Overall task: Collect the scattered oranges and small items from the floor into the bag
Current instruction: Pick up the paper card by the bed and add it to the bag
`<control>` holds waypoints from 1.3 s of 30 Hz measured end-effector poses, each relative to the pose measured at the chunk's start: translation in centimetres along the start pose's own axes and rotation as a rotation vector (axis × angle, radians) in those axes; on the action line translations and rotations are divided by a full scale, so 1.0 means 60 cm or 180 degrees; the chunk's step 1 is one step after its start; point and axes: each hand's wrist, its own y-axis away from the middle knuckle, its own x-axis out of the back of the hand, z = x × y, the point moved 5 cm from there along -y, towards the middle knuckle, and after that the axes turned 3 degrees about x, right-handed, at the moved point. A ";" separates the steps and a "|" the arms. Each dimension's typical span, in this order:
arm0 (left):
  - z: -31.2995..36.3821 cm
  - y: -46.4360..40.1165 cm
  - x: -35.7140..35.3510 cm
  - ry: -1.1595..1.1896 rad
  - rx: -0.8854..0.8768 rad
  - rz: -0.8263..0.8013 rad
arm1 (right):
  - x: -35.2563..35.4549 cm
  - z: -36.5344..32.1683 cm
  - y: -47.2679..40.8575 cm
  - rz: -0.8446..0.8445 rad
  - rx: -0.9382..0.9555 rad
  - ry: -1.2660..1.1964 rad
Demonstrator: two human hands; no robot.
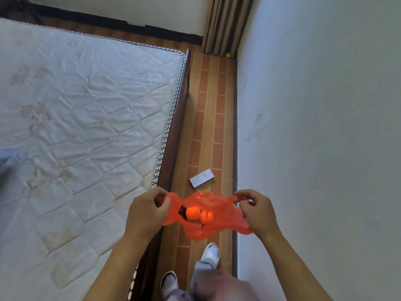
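Together, left hand [148,208] and right hand [257,210] pinching bag [217,227] handles apart, oranges [192,213] inside

Mattress [82,118] at 9 o'clock; tiled floor [208,131] centre; wall [314,127] at 3; curtain [225,25] at 12.

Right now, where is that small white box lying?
In the head view, the white box lies flat on the tiled floor strip between the bed frame and the wall, just beyond the orange bag.
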 end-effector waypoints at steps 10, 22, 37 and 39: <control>-0.136 -0.157 -0.214 -0.0231 0.0031 -0.0237 | -0.094 0.208 -0.171 0.0065 -0.0310 0.0027; -0.317 -0.303 -0.444 -0.0592 -0.0013 -0.0563 | -0.226 0.487 -0.372 -0.0096 -0.0471 0.0065; -0.445 -0.435 -0.548 -0.1602 -0.0757 -0.0710 | -0.363 0.694 -0.541 -0.0831 0.0195 0.1930; -0.450 -0.436 -0.540 -0.1684 -0.0802 -0.0753 | -0.378 0.709 -0.547 -0.0896 0.0293 0.2089</control>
